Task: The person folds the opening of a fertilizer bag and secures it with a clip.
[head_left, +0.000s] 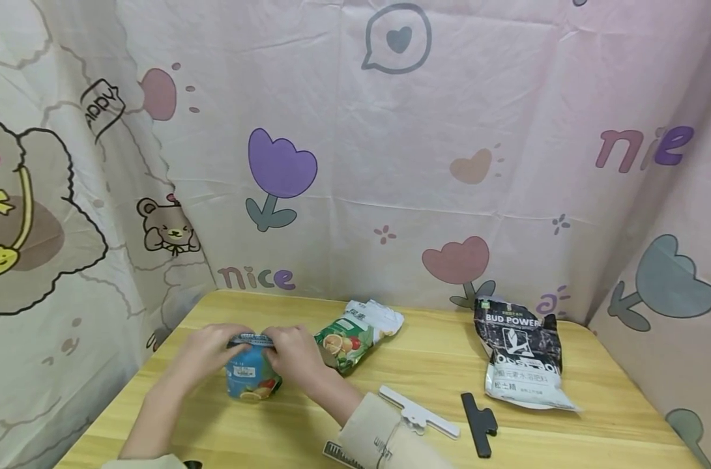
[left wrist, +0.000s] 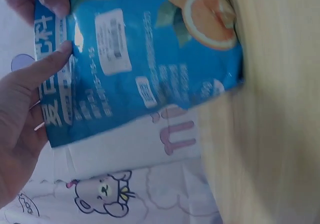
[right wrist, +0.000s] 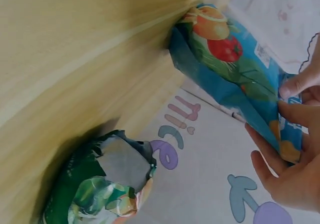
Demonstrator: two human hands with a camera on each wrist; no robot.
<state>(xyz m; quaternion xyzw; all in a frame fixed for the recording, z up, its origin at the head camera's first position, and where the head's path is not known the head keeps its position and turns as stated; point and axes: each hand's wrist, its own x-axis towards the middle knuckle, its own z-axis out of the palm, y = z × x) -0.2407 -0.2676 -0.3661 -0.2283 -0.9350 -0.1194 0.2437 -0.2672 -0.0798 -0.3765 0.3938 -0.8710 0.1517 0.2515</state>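
A blue bag [head_left: 246,374] with printed oranges, tomatoes and a white label stands upright on the wooden table, its top edge folded over into a strip. My left hand [head_left: 208,352] pinches one end of that fold, thumb on the near face. At the other end my right hand [head_left: 296,357] grips the fold, seen also in the right wrist view, where the fingers [right wrist: 275,169] lie behind the bag. Just right of it lies a green bag [head_left: 350,340] with fruit prints; its torn mouth gapes in the right wrist view.
A white sealing clip [head_left: 418,412] and a black sealing clip [head_left: 478,425] lie on the table right of my right sleeve [head_left: 384,433]. Farther right is a black and white bag [head_left: 516,355]. Printed cloth [head_left: 355,163] hangs behind the table [head_left: 595,430].
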